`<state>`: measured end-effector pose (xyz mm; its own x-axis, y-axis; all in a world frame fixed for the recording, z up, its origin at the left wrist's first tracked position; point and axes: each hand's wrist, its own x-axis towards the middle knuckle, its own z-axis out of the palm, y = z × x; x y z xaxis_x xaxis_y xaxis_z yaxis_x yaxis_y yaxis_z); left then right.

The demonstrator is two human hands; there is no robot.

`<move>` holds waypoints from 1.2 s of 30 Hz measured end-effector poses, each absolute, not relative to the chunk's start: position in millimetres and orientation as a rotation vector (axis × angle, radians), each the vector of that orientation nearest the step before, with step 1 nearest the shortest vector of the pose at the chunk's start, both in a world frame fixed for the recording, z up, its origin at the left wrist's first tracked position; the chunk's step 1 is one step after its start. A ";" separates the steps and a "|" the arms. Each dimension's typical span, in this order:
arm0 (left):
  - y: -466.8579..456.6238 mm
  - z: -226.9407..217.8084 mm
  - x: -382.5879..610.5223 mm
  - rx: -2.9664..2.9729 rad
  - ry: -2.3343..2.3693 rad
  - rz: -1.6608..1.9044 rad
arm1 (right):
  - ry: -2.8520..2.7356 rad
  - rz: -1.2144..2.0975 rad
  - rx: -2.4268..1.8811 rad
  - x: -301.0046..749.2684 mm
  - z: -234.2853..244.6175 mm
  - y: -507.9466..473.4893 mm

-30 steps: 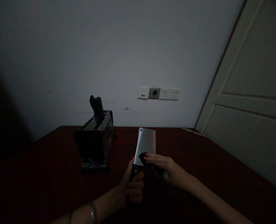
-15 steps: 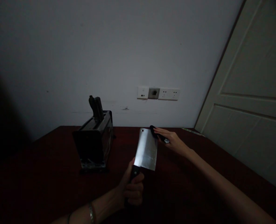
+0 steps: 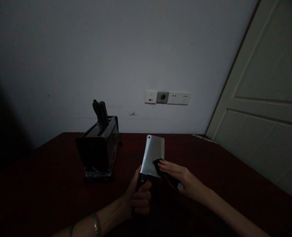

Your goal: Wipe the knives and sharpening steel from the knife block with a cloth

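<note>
My left hand [image 3: 139, 197] is wrapped round the black handle of a steel cleaver [image 3: 152, 154], whose broad blade points up and away over the dark red table [image 3: 49, 191]. My right hand [image 3: 179, 176] presses a small dark cloth [image 3: 158, 164] against the lower right part of the blade, fingers closed on the cloth. A bracelet shows on my left wrist.
A dark knife block [image 3: 98, 148] with two black handles sticking up stands on the table left of the cleaver. Behind is a pale wall with a row of sockets [image 3: 167, 97]. A cream door [image 3: 269, 98] fills the right side.
My right hand with the cloth went from the blade's base up to its far tip, then came back down to the lower blade. The left hand kept its hold.
</note>
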<state>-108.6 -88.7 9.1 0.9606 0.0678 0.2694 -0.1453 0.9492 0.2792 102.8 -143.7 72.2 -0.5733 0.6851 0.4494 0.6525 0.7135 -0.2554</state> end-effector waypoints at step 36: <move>-87.6 8.5 -109.5 0.408 -0.195 0.086 | -2.093 -0.501 -1.136 97.8 119.8 -64.3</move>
<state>-109.5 -87.6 8.5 0.9776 0.0441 0.2058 -0.1225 0.9145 0.3857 97.8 -64.3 119.8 -0.3761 0.5726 0.7285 0.8406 0.5416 0.0082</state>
